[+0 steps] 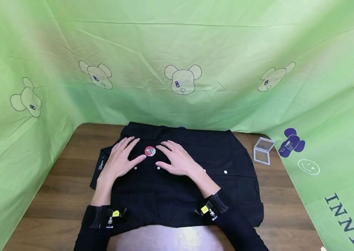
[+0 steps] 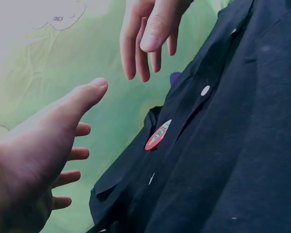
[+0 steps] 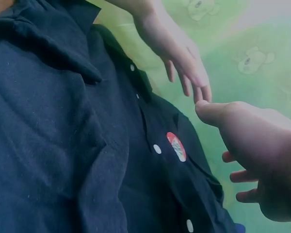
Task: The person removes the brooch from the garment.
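Note:
A dark navy buttoned shirt (image 1: 177, 195) lies spread across the table, its white buttons in a row running left to right. On its upper left part is a round red badge or sticker (image 1: 150, 151) with a green and white print. My left hand (image 1: 121, 160) is just left of the badge, fingers extended and thumb apart. To the badge's right is my right hand (image 1: 178, 160), its fingers also spread. Both wrist views show the hands raised a little over the shirt (image 2: 223, 160), with nothing held. The badge shows uncovered in the right wrist view (image 3: 176, 146).
At the table's right side stands an unfolded square case (image 1: 261, 150) with a pale frame. The brown wooden table (image 1: 54, 209) is bounded at the back and sides by a green printed cloth (image 1: 220, 45). A small label (image 1: 101, 163) shows at the shirt's left edge.

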A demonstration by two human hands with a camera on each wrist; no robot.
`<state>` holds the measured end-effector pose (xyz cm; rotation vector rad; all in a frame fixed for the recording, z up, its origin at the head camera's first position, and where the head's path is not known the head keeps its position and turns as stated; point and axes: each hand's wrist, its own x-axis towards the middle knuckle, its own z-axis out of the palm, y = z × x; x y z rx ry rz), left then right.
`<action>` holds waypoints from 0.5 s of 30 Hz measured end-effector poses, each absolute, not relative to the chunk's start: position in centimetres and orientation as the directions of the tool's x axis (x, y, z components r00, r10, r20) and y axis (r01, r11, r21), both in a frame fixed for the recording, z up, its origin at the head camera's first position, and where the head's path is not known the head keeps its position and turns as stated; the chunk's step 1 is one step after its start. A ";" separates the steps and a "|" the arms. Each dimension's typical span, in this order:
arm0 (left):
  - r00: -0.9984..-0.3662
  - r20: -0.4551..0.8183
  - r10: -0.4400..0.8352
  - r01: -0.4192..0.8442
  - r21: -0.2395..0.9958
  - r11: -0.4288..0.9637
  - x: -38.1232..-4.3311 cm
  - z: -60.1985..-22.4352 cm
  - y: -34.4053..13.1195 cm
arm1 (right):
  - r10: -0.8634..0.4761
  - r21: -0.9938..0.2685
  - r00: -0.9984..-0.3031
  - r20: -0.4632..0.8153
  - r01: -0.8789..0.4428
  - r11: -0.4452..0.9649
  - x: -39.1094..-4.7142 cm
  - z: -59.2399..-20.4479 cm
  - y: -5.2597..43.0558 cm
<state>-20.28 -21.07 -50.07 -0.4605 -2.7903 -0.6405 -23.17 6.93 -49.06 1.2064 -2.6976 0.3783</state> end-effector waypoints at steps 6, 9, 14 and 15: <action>-0.919 0.307 0.249 0.361 0.396 0.844 -21.5 -50.1 -21.2 | -0.712 -0.167 -0.653 0.257 -0.756 0.633 -24.4 -49.5 5.7; -0.917 0.310 0.249 0.364 0.401 0.840 -21.8 -50.6 -21.0 | -0.712 -0.161 -0.653 0.260 -0.756 0.634 -25.0 -49.8 5.1; -0.922 0.298 0.246 0.356 0.407 0.841 -21.5 -51.8 -20.6 | -0.709 -0.160 -0.654 0.264 -0.754 0.637 -25.4 -50.7 4.3; -0.922 0.298 0.246 0.356 0.409 0.840 -21.4 -52.0 -20.5 | -0.708 -0.159 -0.653 0.268 -0.755 0.636 -25.5 -50.9 4.1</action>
